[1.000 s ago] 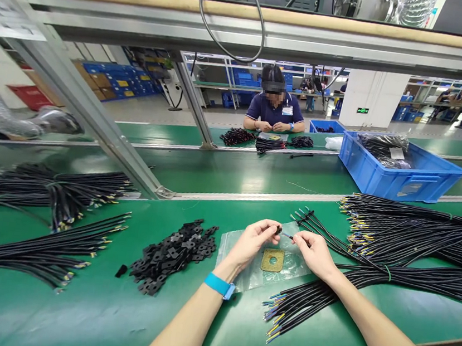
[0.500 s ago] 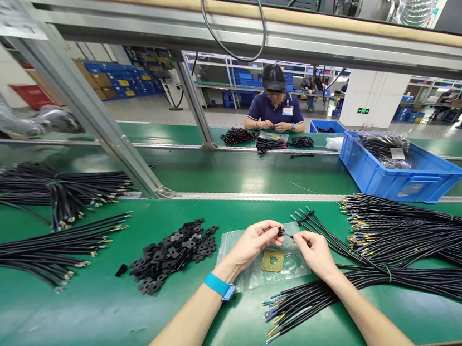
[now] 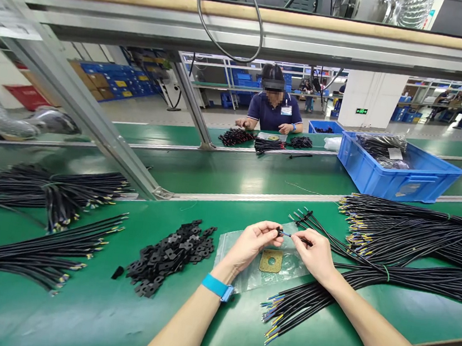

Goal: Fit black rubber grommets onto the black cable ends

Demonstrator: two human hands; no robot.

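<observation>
"Checking the hold first: what is in the fingers?"

"The left hand (image 3: 252, 247) has thumb and fingers clamped on a small black piece (image 3: 279, 232), mostly covered by them. The right hand (image 3: 316, 255) has its fingers pinched on a slim, round black cable (image 3: 305, 241). A thin blue wire (image 3: 286, 235) shows in the gap between the two sets of fingers."

"Does the wire enter the piece?"

"Not confirmed. The contact is too small and too covered to tell."

"Findings on handling?"

"In my judgement, the left fingers should keep the piece firm, with its near side left uncovered towards the right fingers. The right grip should sit close behind the exposed wire; held further back, so thin a lead would likely buckle. Wire and piece are best kept in one line, any pressure light and straight, without twisting."

"Surroundings?"

"Below the fingers, a yellowish square plate with a round hole (image 3: 263, 264) lies at a clear plastic bag (image 3: 228, 245); whether inside or on top, I cannot tell. Left of the left fingers is a heap of flat black pieces (image 3: 170, 255). Below the right fingers, a bundle of black cables (image 3: 294, 304) spreads its coloured ends on the green worktop (image 3: 111, 326). Forearms should clear those ends."
</observation>
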